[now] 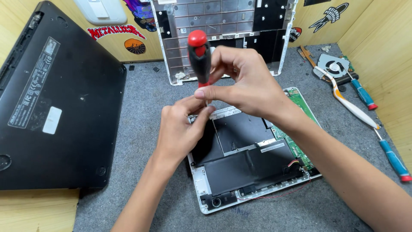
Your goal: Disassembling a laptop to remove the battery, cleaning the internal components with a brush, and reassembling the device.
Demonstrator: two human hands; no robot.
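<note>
An opened white laptop base (206,189) lies on the grey mat, showing a black battery (244,165) and a green circuit board (300,103). My right hand (244,81) grips a screwdriver (200,56) with a red and black handle, held upright over the base's far left corner. My left hand (182,126) rests on that corner, fingertips pinched around the screwdriver's thin shaft near the tip. The tip itself is hidden by my fingers.
A black laptop (56,99) leans at the left. A white keyboard frame (223,25) stands against the back wall. At the right lie a cooling fan (334,66), a white ribbon cable (349,103) and two blue-handled screwdrivers (392,159). Wooden walls enclose the mat.
</note>
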